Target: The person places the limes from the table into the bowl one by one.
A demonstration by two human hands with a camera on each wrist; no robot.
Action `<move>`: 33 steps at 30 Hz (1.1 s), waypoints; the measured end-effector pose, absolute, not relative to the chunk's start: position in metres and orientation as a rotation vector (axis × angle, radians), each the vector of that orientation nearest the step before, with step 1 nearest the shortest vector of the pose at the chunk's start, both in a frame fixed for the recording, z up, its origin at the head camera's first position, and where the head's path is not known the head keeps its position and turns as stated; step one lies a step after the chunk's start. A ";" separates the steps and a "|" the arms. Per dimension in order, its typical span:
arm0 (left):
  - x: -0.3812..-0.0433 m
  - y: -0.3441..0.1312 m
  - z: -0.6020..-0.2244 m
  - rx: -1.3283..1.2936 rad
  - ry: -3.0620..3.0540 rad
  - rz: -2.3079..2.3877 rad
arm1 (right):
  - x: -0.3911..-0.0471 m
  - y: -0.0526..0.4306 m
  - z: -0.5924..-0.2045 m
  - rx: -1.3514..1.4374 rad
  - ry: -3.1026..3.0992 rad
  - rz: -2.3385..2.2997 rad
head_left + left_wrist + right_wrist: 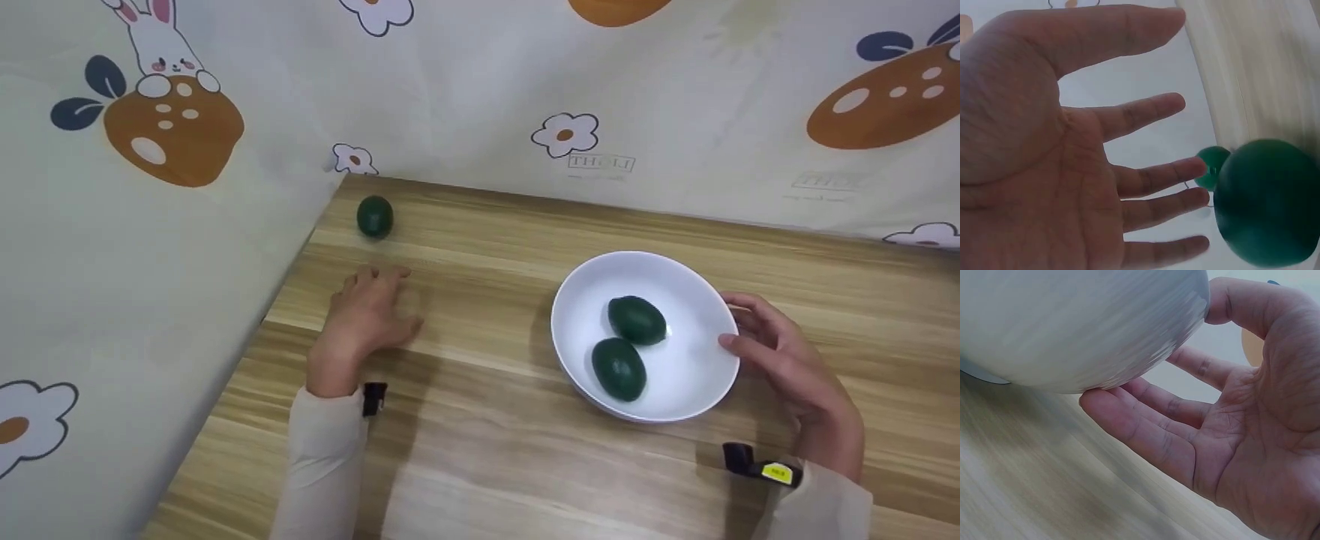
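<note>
A white bowl (pixel 686 307) stands right of the middle in the head view, with two dark green egg-shaped fruits (pixel 619 369) inside. My right hand (pixel 799 364) holds the bowl at its right side, thumb at the rim and fingers along the outer wall, as the right wrist view shows. At the left, my left hand (pixel 364 311) reaches over the table with fingers spread and nothing held. Beyond its fingertips lies another green fruit (pixel 375 217). The left wrist view has a large green fruit (pixel 1266 202) close to the fingers and a smaller green fruit (pixel 1210 169) behind it.
The wooden table (pixel 480 450) meets a patterned wall covering (pixel 465 97) at the back and along the left. Each wrist carries a small black camera mount (pixel 373 399). The bowl stands between the hands, nearer the right one.
</note>
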State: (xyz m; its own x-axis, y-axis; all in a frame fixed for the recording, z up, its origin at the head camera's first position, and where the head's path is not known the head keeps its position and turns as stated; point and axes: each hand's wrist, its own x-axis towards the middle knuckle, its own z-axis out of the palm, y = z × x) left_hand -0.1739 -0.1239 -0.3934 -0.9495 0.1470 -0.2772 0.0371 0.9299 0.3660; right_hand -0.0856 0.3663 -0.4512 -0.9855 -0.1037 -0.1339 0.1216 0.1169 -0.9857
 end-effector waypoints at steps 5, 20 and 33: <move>-0.174 -0.132 -0.393 0.077 2.740 0.525 | -0.086 0.367 -0.450 0.027 2.226 -1.965; -0.176 -0.149 -0.393 -0.009 2.628 0.568 | -0.085 0.366 -0.450 -0.016 2.167 -2.020; -0.179 -0.151 -0.397 -0.012 2.624 0.542 | -0.085 0.365 -0.452 -0.009 2.158 -2.034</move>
